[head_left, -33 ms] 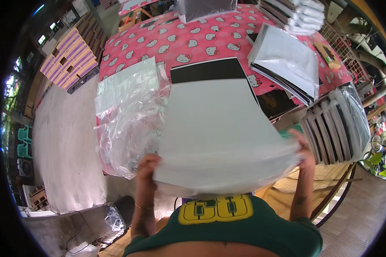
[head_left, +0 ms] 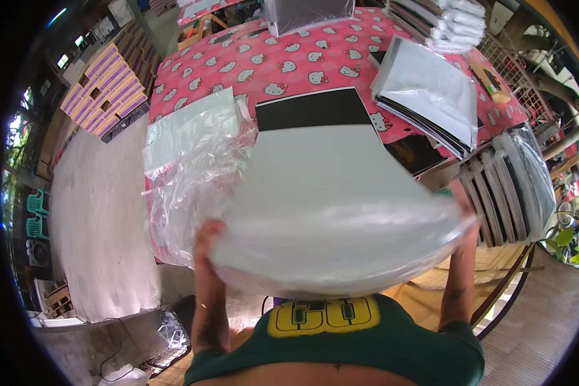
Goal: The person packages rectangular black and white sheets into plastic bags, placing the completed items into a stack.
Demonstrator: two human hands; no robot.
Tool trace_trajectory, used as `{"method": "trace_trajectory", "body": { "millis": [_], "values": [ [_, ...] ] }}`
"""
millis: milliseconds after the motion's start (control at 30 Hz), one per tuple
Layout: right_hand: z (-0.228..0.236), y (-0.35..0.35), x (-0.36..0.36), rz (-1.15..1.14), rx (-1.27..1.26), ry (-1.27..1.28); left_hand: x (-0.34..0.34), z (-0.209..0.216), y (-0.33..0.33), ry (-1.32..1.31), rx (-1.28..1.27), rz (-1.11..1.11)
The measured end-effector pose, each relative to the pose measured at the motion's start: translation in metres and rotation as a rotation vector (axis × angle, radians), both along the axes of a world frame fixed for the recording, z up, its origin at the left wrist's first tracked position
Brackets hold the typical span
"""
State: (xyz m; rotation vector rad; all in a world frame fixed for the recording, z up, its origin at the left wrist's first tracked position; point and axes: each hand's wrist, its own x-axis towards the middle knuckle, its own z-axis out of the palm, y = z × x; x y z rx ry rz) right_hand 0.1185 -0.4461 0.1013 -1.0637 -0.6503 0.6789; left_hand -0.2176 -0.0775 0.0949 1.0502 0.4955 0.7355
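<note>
A large pale grey-white sheet point(head_left: 321, 174) lies in front of me over a black board point(head_left: 312, 110), whose dark strip shows past the sheet's far edge. The near part of the sheet is in a clear plastic bag point(head_left: 328, 260), which bulges toward my body and is blurred by motion. My left hand point(head_left: 210, 239) grips the bag's left near corner, fingers curled. At the right near corner my right hand point(head_left: 463, 209) holds the bag too; its fingers are smeared. Left of the sheet lies a heap of loose clear plastic bags point(head_left: 196, 174).
A pink patterned cloth point(head_left: 238, 61) covers the table. Bagged white and black boards point(head_left: 424, 96) stand in a pile at right, with a row of wrapped panels point(head_left: 505, 186) below. Stacked purple-and-tan boxes point(head_left: 106, 90) are beyond the table's left edge. A tape dispenser-like wooden piece point(head_left: 491, 82) lies far right.
Both hands have moved slightly up and outward with the bag. Its near part bulges wider, and the pale sheet has slid a little nearer, baring more of the black strip.
</note>
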Motion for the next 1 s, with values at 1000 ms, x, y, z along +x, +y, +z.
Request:
{"method": "trace_trajectory", "body": {
  "millis": [1000],
  "values": [
    [-0.101, 0.211, 0.152, 0.041, 0.581, 0.759, 0.198, -0.139, 0.199, -0.473, -0.552, -0.048]
  ]
}}
